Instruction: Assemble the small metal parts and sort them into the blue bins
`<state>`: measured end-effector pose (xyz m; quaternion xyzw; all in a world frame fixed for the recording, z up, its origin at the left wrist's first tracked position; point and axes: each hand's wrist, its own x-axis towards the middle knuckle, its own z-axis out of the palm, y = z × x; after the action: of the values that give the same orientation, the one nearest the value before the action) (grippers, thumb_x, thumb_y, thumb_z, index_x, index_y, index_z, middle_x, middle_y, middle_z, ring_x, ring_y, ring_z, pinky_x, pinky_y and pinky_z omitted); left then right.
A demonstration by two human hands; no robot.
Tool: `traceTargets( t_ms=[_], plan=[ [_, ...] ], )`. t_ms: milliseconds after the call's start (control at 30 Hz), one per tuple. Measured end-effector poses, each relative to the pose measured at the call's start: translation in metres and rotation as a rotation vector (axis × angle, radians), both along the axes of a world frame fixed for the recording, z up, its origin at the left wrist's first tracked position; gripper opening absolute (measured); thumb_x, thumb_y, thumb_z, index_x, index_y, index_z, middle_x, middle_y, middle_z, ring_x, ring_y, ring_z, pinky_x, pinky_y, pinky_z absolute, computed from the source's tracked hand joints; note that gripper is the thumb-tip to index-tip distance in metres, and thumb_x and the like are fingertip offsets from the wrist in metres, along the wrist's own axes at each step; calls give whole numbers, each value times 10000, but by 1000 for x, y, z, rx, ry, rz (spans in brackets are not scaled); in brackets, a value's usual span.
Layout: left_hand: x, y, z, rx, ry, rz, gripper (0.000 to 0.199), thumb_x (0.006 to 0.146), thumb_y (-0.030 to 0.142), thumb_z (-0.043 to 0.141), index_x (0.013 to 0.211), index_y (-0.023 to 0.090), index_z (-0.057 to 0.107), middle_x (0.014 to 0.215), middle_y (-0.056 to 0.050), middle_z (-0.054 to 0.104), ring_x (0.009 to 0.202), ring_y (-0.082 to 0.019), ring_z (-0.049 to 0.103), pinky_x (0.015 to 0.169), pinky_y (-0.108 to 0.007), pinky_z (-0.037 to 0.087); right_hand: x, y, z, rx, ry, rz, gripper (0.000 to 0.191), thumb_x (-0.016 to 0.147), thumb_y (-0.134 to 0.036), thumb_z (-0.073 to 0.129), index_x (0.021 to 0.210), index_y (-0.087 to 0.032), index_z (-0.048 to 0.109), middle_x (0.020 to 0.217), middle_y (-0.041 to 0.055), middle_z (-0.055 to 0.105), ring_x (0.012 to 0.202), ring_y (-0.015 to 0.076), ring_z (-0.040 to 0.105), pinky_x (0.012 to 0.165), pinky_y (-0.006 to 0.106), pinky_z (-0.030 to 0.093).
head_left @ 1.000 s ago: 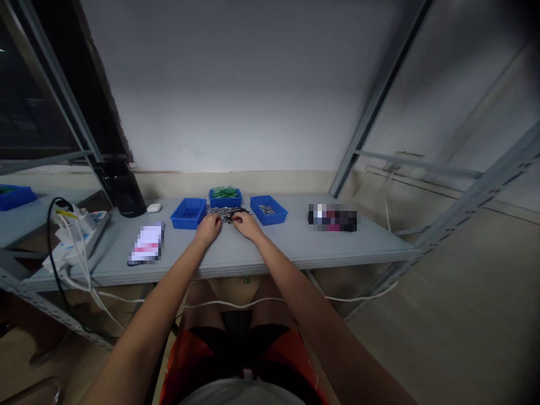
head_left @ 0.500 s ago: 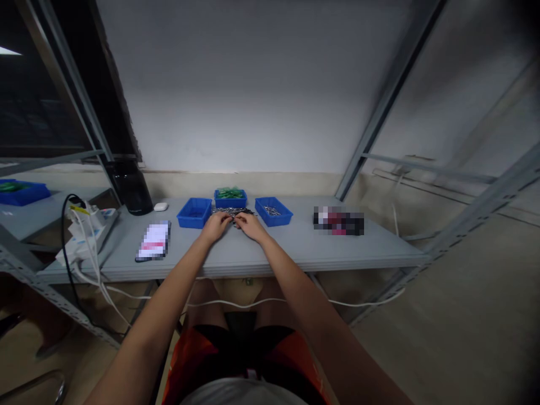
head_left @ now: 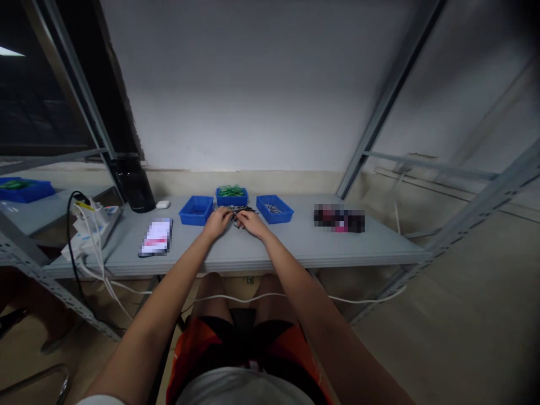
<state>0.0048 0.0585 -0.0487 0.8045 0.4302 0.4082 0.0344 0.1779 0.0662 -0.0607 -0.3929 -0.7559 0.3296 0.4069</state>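
My left hand (head_left: 218, 221) and my right hand (head_left: 252, 223) are close together over the table, fingers curled in a pinch. What they hold is too small to make out. Just beyond the fingertips lies a pile of thin dark and silvery pieces (head_left: 237, 208). Left of the pile stands a blue bin (head_left: 184, 217) with a few dark bits on its floor. To the right, another blue bin (head_left: 283, 218) contains slim silvery pieces. Behind the pile sits a third blue bin (head_left: 232, 201) filled with green items (head_left: 230, 190).
A phone (head_left: 156, 236), a white earbud case (head_left: 162, 204) and a dark bottle (head_left: 134, 185) are on the table's left side. A power strip (head_left: 90, 230) with cables stands at the left edge. Blurred-out items (head_left: 340, 218) lie on the right. A white cable (head_left: 261, 295) hangs below the tabletop.
The view has shifted slightly. Both hands stay over the same spot, still pinched, with only small finger movements; a small dark piece shows more clearly beneath the right fingers.
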Motion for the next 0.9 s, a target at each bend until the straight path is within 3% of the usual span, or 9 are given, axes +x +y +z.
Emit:
traceTargets(
  t_ms=[267, 467, 700, 900],
  plan=[
    [0, 1, 1, -42, 14, 24, 211, 899, 217, 512, 895, 148, 712, 919, -87, 703, 869, -193, 627, 820, -304, 485, 0, -1, 0, 74, -97, 56, 250, 865, -324, 469, 759, -161, 626, 705, 21, 625, 644, 124, 543, 652, 247, 409],
    [3, -6, 6, -27, -9, -69, 208, 883, 234, 536, 949, 138, 709, 950, -94, 711, 879, -192, 635, 821, -298, 487, 1, 0, -1, 47, -81, 66, 240, 867, -304, 459, 764, -160, 621, 699, 21, 615, 656, 132, 547, 658, 255, 411],
    [3, -3, 2, -93, -95, -132, 238, 883, 265, 532, 988, 153, 712, 1017, -84, 722, 954, -200, 655, 898, -331, 492, -1, 2, -1, -60, 17, 48, 164, 842, -271, 493, 791, -162, 605, 663, 1, 585, 617, 122, 541, 609, 242, 418],
    [5, -1, 0, -94, -156, -141, 255, 881, 253, 521, 1016, 149, 711, 1065, -97, 714, 989, -206, 654, 916, -343, 495, -1, 1, 2, -46, 93, 82, 162, 834, -290, 516, 762, -166, 591, 659, -5, 581, 588, 104, 516, 592, 234, 418]
  ],
)
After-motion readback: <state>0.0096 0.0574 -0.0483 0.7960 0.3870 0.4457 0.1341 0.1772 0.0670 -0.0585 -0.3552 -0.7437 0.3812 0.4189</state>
